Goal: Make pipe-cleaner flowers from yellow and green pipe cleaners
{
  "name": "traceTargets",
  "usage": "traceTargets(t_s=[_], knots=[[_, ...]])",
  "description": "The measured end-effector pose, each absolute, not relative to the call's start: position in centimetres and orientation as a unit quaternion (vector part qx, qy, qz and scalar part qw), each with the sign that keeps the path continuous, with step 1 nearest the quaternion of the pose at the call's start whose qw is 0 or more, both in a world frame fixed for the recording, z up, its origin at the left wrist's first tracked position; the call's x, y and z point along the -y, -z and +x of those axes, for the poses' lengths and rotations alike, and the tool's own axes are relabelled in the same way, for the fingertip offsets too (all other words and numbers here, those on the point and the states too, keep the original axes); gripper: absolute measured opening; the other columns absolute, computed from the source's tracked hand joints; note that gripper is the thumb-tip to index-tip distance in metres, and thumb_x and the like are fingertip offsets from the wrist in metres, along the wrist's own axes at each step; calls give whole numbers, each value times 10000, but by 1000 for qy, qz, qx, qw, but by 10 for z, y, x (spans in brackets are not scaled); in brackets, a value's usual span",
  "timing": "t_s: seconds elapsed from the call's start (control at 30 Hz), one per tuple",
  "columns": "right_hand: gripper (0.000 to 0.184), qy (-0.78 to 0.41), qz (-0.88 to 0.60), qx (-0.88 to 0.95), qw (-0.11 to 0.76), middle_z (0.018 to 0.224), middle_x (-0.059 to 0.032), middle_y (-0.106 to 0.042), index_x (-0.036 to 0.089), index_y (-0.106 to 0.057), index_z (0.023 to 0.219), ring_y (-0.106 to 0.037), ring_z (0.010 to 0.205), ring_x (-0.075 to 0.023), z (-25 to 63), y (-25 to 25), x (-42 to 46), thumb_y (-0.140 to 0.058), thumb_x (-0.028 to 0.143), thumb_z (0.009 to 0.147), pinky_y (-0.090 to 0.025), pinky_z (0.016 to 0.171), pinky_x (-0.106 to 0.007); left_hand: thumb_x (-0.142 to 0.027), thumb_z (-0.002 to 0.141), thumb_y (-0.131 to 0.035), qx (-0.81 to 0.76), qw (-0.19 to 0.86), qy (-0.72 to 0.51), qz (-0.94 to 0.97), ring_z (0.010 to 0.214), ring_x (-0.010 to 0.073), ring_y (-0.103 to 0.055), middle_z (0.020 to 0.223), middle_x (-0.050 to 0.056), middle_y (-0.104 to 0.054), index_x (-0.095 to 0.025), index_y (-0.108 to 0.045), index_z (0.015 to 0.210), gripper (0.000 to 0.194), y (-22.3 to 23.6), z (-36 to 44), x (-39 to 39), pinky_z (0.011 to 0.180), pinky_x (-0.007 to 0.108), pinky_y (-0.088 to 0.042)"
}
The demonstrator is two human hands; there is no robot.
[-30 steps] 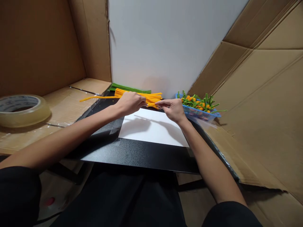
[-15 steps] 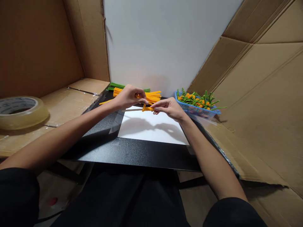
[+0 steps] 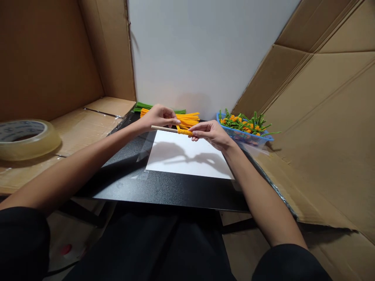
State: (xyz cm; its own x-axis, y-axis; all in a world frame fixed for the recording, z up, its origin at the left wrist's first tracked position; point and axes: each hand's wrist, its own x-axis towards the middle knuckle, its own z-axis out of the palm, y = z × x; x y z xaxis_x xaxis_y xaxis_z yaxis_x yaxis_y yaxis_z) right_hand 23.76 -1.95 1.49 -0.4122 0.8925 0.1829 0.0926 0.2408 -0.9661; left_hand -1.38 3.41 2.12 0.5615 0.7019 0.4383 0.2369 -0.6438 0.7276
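Note:
A thin wooden stick is held level over a white sheet of paper. An orange pipe cleaner is coiled in tight turns around its right part. My right hand pinches the coiled end between thumb and fingers. With thumb and finger, my left hand grips the loose end of the pipe cleaner, which rises from the coil. The stick's left end sticks out bare below my left hand. Behind my hands lies a bundle of orange pipe cleaners, partly hidden by the left hand.
Green pipe cleaners lie at the back of the black table. A blue basket at the right holds green and orange pipe-cleaner pieces. A clear tape roll rests on cardboard at the left. Cardboard walls stand on both sides.
My left hand has shifted slightly left and the loose end has swung with it. The stick's left end has tilted up and shows more. My right hand has barely moved.

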Motion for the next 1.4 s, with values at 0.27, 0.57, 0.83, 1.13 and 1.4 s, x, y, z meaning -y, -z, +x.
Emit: traceTargets(t_s=[0.27, 0.57, 0.83, 1.13, 1.4], knots=[[319, -503, -379, 542, 556, 883, -53, -790, 184, -798, 871, -747, 769, -155, 231, -1, 5, -939, 303, 611, -642, 842, -307, -407, 992, -490, -318, 246, -390, 828, 518, 91, -492, 608, 26, -633, -136, -673, 777, 392, 1, 1, -27, 521, 218, -338], [288, -240, -450, 647, 566, 874, -105, -804, 148, -797, 915, -774, 755, -236, 229, 5, 4, -787, 389, 758, -657, 799, -398, -323, 994, -434, -401, -121, -244, 874, 467, 133, -423, 603, 74, -615, -153, -704, 836, 356, -5, 9, 3, 532, 309, -229], [294, -216, -465, 684, 519, 830, -116, -801, 134, -817, 901, -755, 669, -219, 234, 4, 2, -759, 384, 758, -644, 701, -371, -367, 979, -460, -381, -141, -271, 873, 542, 151, -535, 675, 72, -686, -177, -748, 818, 381, -16, -5, -9, 571, 293, -271], [277, -310, -397, 759, 412, 684, -61, -763, 174, -835, 839, -716, 618, -178, 241, -7, 9, -838, 418, 707, -620, 689, -343, -358, 897, -596, -355, -8, -274, 893, 551, 131, -543, 644, 36, -693, -184, -778, 799, 270, -24, -13, -20, 569, 261, -304], [447, -424, -363, 679, 476, 740, -67, -770, 157, -821, 906, -723, 662, -167, 240, -8, 11, -921, 484, 617, -634, 723, -340, -485, 942, -577, -274, 278, -265, 882, 488, 85, -461, 616, 42, -652, -149, -703, 749, 408, -26, -26, -38, 495, 231, -301]])
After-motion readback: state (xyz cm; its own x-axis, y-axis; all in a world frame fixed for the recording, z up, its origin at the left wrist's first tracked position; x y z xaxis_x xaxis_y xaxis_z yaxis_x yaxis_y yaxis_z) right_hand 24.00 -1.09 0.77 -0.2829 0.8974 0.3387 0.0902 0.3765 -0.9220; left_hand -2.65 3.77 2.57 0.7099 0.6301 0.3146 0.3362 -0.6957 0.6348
